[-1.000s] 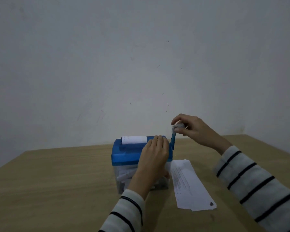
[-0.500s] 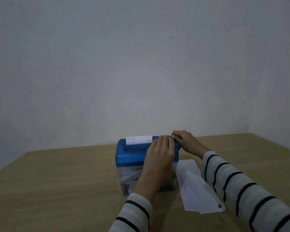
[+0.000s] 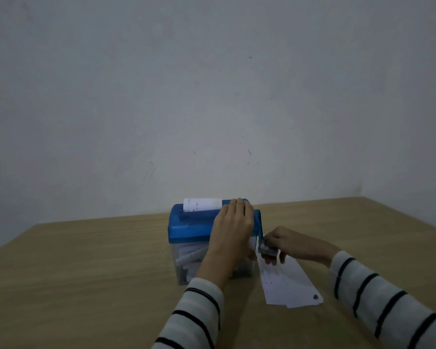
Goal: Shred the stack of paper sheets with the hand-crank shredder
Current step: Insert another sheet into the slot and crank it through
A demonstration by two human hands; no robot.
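Wooden table, scuffed grey wall

Head view looks forward and slightly down, near the table.

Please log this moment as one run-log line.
left hand presses shredder | right hand grips crank | sheet in slot | stack beside

Under the left hand the shredder has a bright blue top over a clear bin showing white strips; a white sheet with faint dark print stands beyond its fingers; below the right hand lies white printed paper; sleeves white with black stripes; table tan wood-grain; wall pale grey.
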